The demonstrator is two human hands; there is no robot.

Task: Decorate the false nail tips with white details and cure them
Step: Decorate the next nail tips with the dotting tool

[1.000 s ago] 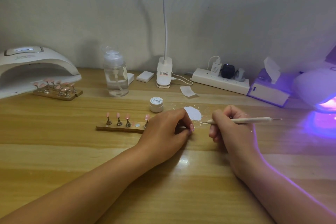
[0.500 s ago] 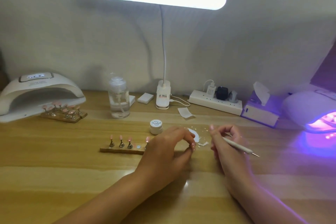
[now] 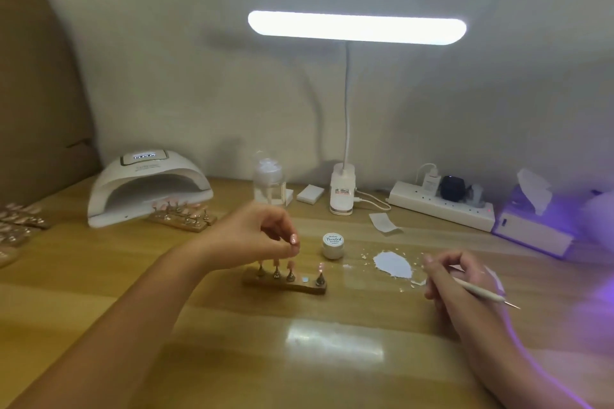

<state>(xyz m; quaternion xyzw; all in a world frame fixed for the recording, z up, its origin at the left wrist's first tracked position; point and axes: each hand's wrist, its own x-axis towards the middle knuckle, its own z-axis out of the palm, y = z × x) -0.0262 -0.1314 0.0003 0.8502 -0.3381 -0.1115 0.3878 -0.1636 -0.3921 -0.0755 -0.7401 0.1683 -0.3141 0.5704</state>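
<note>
Wooden and pale, the worktop [image 3: 332, 359] carries a small brown wooden holder block [image 3: 285, 286] just in front of you, and the pink false nail tips [image 3: 275, 262] stand upright on it on little metal pegs: three together at its left end, then a bare round pad, then one more at its right end. Your left hand [image 3: 259, 236] hovers right above the three left tips, its fingers curled and their ends bunched together; whether they pinch anything between them cannot be told from this view. Your right hand [image 3: 455, 276] rests on the worktop well to the right of the block, fingers curled round a slim white nail-art pen [image 3: 478, 290] whose fine metal point sticks out to the right, away from the tips. Between your two hands lies a flat white patch [image 3: 393, 264] with white crumbs round it, and just behind the block stands a small white lidded jar [image 3: 333, 245]. Further back on the left sits a white arched curing lamp [image 3: 149, 186] with a second wooden block of pink tips [image 3: 182, 214] at its mouth. A lit white bar desk lamp [image 3: 357, 26] rises by the back wall, flanked by a clear pump bottle [image 3: 269, 184] and a white power strip [image 3: 438, 206]
</note>
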